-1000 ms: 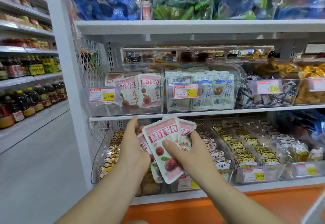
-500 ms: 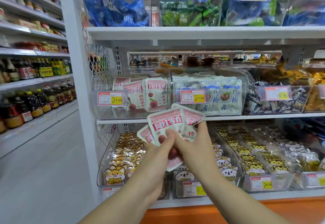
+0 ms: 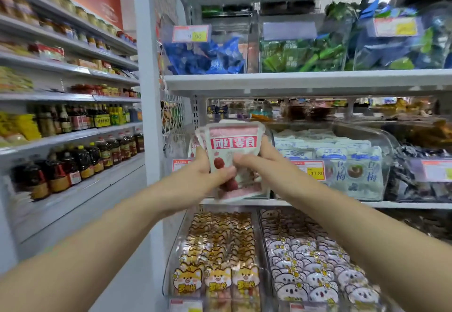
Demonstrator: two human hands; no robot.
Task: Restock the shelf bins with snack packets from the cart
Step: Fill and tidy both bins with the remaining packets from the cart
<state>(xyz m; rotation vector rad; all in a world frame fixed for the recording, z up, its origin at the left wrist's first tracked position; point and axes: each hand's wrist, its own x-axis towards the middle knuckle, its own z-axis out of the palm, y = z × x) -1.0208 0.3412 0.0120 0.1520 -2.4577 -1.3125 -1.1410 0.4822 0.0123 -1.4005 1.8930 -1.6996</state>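
Packets are gripped by left hand at their nine o'clock and right hand at three, with bin behind them.

white shelf up top carries clear bins w/ blue pkts & green pkts. mid shelf: white-blue pkts, dark-wrapped pkts at rt. lowest bins: fox-face pkts, koala-face pkts.

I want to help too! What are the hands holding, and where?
A stack of pink snack packets. The left hand grips their lower left side, the right hand their lower right side.
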